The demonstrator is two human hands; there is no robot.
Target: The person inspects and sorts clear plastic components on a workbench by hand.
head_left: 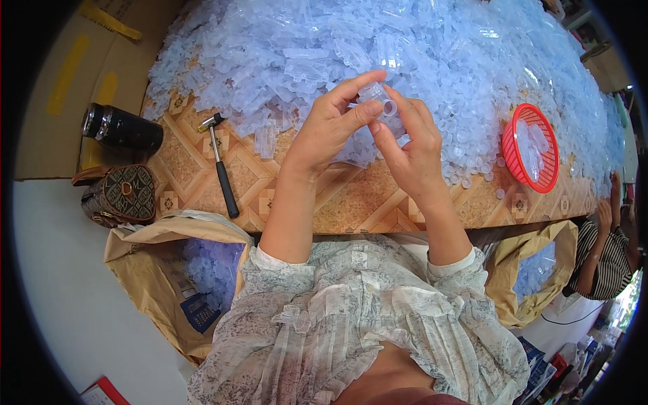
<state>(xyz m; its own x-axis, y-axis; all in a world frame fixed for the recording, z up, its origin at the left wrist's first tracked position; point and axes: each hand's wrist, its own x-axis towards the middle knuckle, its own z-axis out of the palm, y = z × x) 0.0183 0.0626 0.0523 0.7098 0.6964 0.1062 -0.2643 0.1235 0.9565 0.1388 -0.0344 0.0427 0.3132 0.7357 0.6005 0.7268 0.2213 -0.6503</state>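
Carefully I am watching from afar: between both hands, the clear plastic piece (370,92) is slanting, its round end facing rightward; the left hand (329,128) is pinching it, the right hand (416,140) is curving near that end, whether gripping I cannot tell

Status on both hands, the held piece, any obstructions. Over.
Left hand gripping clear plastic piece; right hand against it. Loose plastic pile beyond. Hammer off left, not in the way.
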